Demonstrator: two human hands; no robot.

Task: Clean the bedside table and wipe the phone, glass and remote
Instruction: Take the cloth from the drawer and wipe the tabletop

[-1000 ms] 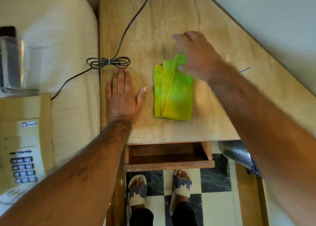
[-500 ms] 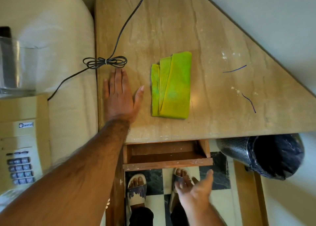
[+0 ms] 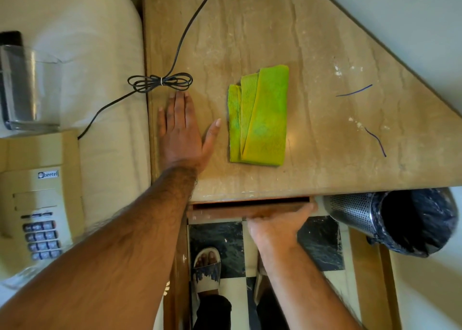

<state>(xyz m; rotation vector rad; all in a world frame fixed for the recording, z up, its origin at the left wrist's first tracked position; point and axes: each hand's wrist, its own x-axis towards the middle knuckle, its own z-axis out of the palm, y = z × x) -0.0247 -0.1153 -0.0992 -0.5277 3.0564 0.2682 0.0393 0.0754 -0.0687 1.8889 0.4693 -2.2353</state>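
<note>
A folded green cloth (image 3: 258,119) lies in the middle of the beige stone bedside table (image 3: 312,42). My left hand (image 3: 182,132) rests flat on the tabletop just left of the cloth, fingers spread. My right hand (image 3: 277,226) presses against the front of the wooden drawer (image 3: 225,211) under the table edge; the drawer is almost shut. On the bed at the left sit a beige phone (image 3: 37,204), a clear glass (image 3: 30,89) and a dark remote (image 3: 11,38) seen behind the glass.
A black phone cord (image 3: 160,82), tied in a bundle, runs across the table's left edge. Two thin blue threads (image 3: 353,90) and white specks lie at the table's right. A perforated metal bin (image 3: 390,222) with a black liner stands at the lower right. My sandalled foot (image 3: 207,267) is below.
My right hand left the cloth, dropped below the table edge and pushed the open drawer nearly shut. My left hand stayed flat on the table.
</note>
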